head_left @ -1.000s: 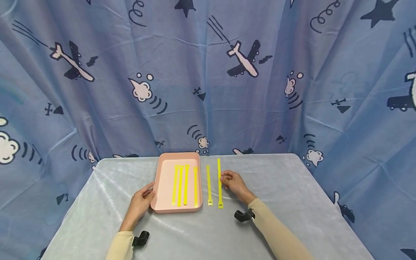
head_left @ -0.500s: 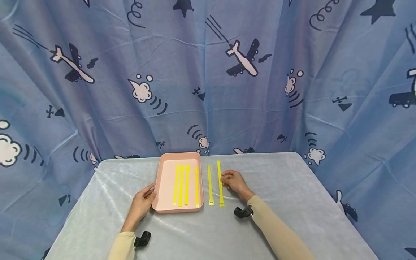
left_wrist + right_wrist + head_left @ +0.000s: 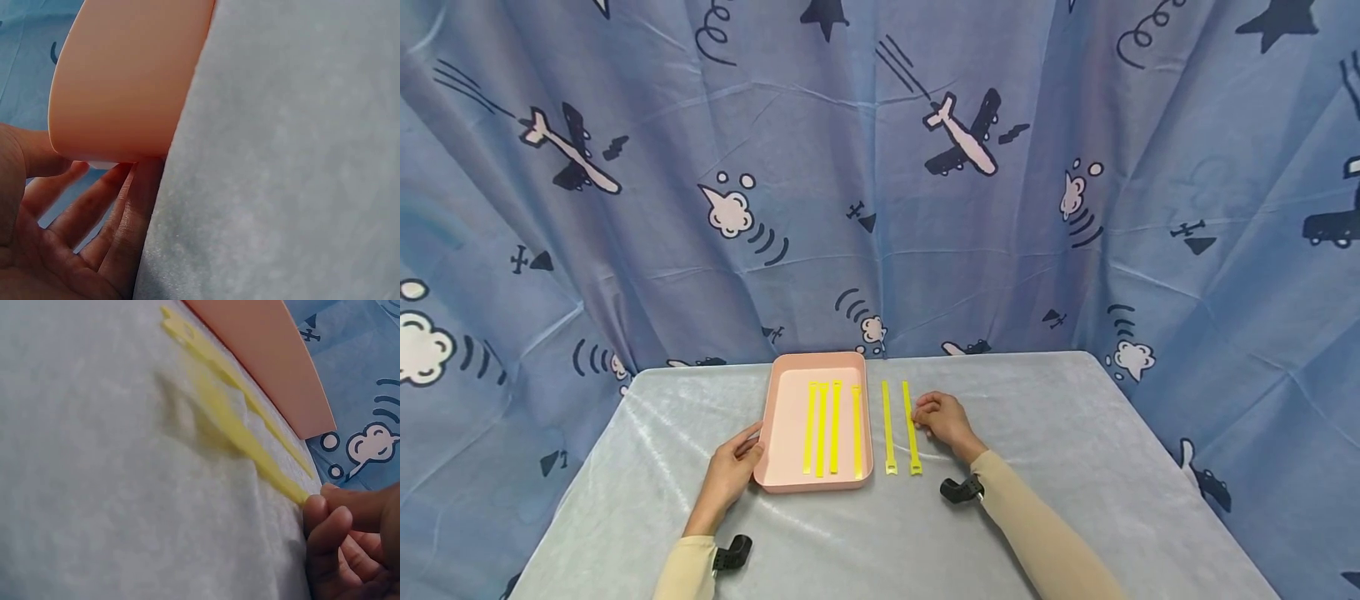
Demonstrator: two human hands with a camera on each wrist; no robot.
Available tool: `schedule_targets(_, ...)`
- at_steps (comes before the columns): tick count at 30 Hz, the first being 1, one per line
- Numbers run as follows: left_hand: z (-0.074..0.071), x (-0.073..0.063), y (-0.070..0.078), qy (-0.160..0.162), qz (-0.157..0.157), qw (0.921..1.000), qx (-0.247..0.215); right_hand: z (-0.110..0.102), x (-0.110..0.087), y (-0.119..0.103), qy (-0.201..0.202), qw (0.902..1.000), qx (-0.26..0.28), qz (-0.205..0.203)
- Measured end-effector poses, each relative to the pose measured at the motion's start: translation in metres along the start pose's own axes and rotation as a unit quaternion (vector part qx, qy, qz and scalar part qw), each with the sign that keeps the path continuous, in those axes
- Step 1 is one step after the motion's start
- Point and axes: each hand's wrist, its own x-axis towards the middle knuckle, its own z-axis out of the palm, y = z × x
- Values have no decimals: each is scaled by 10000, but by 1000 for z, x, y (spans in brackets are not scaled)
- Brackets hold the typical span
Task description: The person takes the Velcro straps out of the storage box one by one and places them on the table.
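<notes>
A thin yellow cable strap (image 3: 909,404), with a wide slotted end toward me, is pinched between the thumb and fingertips of my right hand (image 3: 946,422). In the right wrist view the held strap (image 3: 250,449) slants close over the tablecloth, with a shadow beside it. A matching strap (image 3: 888,429) lies to its left, roughly parallel. My left hand (image 3: 727,471) touches the left side of a pink tray (image 3: 781,417); in the left wrist view, extended fingers (image 3: 125,231) and thumb meet the tray wall (image 3: 125,94). Several yellow straps (image 3: 822,429) lie lengthwise inside the tray.
A pale grey velvety cloth covers the table (image 3: 820,550). Behind it hangs a blue curtain (image 3: 820,167) printed with airplanes and clouds. The tray stands near the table's far edge, with the loose strap close along its right wall.
The strap in my right hand has come down, its far end now level with the neighbouring strap's. My left hand stays at the tray. The head view has shifted slightly.
</notes>
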Motion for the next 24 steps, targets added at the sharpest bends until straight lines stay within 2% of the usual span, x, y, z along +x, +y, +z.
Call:
schedule_targets(9,0,0,0,5,-4,10000,29,-2,-2,5,-112,9975,696,-42)
schedule_targets(14,1,0,1,-21,-46,10000,15,-5,-9,4,-212,9955,913,-112)
schedule_targets(24,2,0,-1,38,-41,10000,79,-4,-31,-6,-591,9933,850,-514)
